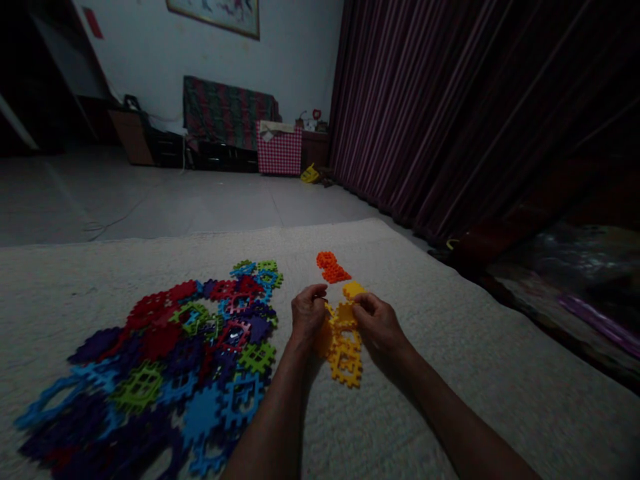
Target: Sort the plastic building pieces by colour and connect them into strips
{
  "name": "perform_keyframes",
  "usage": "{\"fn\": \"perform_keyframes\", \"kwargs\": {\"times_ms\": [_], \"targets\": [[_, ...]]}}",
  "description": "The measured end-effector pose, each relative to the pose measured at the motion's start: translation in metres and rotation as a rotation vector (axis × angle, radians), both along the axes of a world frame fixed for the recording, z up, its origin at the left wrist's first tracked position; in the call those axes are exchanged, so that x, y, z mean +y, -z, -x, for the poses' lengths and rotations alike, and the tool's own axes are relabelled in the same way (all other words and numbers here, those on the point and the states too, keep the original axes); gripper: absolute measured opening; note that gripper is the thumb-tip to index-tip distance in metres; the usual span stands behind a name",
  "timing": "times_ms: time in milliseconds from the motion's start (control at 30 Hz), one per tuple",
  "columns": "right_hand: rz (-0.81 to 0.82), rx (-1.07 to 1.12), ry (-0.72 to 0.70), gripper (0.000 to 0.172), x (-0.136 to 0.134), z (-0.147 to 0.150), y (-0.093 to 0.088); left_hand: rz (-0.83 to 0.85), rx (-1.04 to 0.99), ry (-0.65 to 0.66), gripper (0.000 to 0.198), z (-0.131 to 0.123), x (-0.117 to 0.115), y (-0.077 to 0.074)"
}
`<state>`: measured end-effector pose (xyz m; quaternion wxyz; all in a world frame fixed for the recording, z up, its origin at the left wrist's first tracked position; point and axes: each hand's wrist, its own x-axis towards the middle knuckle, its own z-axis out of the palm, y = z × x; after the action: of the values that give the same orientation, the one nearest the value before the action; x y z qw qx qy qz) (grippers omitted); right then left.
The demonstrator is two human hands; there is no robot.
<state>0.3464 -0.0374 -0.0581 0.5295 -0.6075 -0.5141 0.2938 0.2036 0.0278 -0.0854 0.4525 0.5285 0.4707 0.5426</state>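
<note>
A chain of yellow toothed plastic tiles (344, 350) lies on the pale carpet (450, 347) between my hands. My left hand (307, 315) is closed, pinching the left side of the chain's upper tile. My right hand (379, 325) is closed too, gripping the same tile from the right. One loose yellow tile (353, 289) sits just beyond my fingers. Two joined orange tiles (331, 267) lie a little farther away.
A big heap of red, blue, purple and green toothed tiles (185, 353) spreads over the carpet at my left. A dark striped curtain (450, 113) hangs at the right. A checked box (279, 148) and low furniture stand by the far wall.
</note>
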Motion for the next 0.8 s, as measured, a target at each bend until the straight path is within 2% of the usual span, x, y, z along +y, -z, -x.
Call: {"fn": "perform_keyframes", "kwargs": {"times_ms": [167,300,367,433,500,600,700,800], "targets": [[-0.01,-0.022,0.036,0.018,-0.012,-0.034,-0.003,0.006,0.037,-0.029,0.04,0.001,-0.004,-0.008],[-0.005,-0.296,-0.015,0.015,-0.025,-0.067,0.005,0.004,0.102,-0.071,0.04,0.004,-0.006,-0.011],[0.028,-0.394,-0.092,0.025,-0.032,-0.079,0.004,0.008,0.134,-0.089,0.04,0.005,-0.005,-0.011],[0.098,-0.422,-0.175,0.043,-0.037,-0.086,0.001,0.006,0.156,-0.099,0.039,0.006,-0.004,-0.009],[0.158,-0.449,-0.208,0.055,-0.039,-0.087,-0.003,0.009,0.166,-0.105,0.039,0.006,-0.003,-0.007],[0.182,-0.577,-0.107,0.06,-0.04,-0.077,-0.002,0.019,0.168,-0.114,0.038,0.006,-0.003,-0.006],[0.165,-0.731,0.015,0.057,-0.041,-0.061,0.005,0.009,0.166,-0.138,0.036,0.006,-0.004,-0.008],[0.154,-0.803,0.036,0.048,-0.041,-0.049,0.008,-0.017,0.194,-0.194,0.035,0.008,-0.004,-0.011]]}}
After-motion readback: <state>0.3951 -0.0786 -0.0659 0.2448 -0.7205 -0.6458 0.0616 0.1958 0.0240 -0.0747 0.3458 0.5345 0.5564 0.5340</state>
